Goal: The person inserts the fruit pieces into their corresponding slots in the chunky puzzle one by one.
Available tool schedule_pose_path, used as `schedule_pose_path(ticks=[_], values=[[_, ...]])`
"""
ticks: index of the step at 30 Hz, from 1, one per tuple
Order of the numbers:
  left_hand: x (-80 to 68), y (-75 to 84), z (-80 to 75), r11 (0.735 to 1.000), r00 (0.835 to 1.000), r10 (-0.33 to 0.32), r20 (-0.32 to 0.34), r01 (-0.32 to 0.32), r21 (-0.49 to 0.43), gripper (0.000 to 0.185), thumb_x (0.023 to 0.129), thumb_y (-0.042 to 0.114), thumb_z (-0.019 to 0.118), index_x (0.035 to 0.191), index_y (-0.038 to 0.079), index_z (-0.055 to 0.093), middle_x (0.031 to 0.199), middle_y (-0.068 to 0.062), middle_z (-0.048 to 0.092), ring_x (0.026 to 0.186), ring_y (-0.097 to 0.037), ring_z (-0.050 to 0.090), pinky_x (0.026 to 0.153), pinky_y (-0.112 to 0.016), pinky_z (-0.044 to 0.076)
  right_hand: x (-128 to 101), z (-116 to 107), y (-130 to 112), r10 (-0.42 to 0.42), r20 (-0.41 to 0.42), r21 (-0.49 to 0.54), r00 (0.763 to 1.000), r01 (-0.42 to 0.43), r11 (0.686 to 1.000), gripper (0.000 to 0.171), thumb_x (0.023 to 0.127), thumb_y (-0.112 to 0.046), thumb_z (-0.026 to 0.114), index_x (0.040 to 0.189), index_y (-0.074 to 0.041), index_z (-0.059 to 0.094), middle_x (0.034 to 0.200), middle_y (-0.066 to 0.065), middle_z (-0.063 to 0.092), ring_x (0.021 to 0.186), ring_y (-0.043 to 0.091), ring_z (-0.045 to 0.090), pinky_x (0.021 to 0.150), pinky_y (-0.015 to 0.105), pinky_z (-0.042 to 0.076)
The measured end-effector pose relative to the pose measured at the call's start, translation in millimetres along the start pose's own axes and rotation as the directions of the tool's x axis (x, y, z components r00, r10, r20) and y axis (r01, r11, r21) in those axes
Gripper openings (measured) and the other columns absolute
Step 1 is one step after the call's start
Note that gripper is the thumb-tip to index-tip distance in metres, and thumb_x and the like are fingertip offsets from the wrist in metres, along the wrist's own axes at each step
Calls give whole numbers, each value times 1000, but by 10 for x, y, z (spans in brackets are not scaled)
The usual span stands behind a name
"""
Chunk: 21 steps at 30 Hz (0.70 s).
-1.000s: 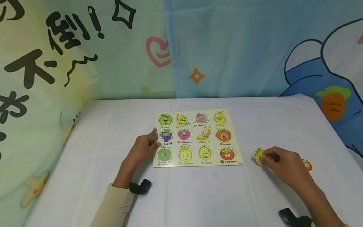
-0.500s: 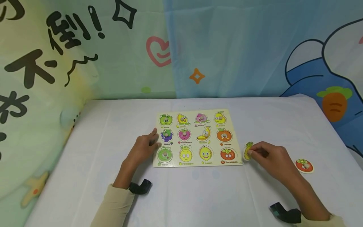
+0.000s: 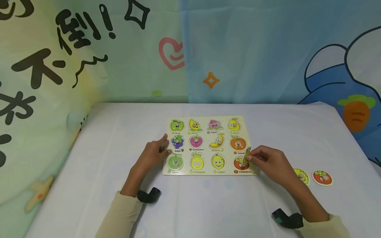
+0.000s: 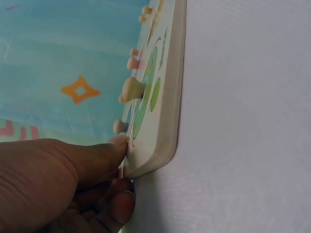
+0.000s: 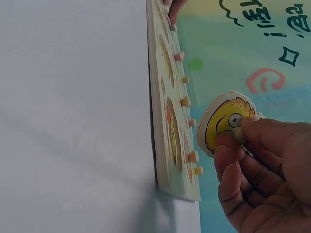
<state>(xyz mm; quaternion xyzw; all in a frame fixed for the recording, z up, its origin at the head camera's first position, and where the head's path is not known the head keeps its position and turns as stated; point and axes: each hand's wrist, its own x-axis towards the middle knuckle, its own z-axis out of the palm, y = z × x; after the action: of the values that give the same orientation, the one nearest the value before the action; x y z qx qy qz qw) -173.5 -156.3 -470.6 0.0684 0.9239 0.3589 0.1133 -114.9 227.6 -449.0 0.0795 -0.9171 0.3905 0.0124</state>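
Note:
A cream fruit puzzle board lies flat on the table. My left hand holds its left edge, with the thumb over the near-left corner and the other fingers curled at the side. Between the thumb and fingers of my right hand is a yellow pineapple puzzle piece, pinched by its small knob. The piece is tilted on edge above the board's right side, overlapping the persimmon picture in the head view. Fruit pieces with wooden knobs sit in the upper rows and at the melon.
Right of the board, a yellow lemon piece and a red persimmon piece lie on the white cloth; my right forearm partly covers the lemon. A printed curtain hangs behind the table.
My right hand has carried the pineapple piece left from the table to over the board's right side. The lemon piece has come into view behind the forearm. The left hand stays at the board.

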Motion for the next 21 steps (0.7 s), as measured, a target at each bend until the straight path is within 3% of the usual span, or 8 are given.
schedule_pose_path(ticks=[7,21], values=[[-41,-15,-11,1000,1000,6,1,-6,4,52,92,15,69,139,2,49,152,-5,32,140,-28,29,109,-43,31,116,152,-101,38,80,93,996,-45,995,12,89,-22,73,90,-10,71,79,-2,68,70,18,58,59,24,46],[-10,-7,-6,999,1000,30,-3,-30,15,53,92,17,69,139,3,49,151,-5,34,140,-26,30,109,-43,30,414,546,-407,-85,190,209,978,45,977,7,88,-18,74,85,-13,71,79,-4,66,67,15,56,58,24,45]])
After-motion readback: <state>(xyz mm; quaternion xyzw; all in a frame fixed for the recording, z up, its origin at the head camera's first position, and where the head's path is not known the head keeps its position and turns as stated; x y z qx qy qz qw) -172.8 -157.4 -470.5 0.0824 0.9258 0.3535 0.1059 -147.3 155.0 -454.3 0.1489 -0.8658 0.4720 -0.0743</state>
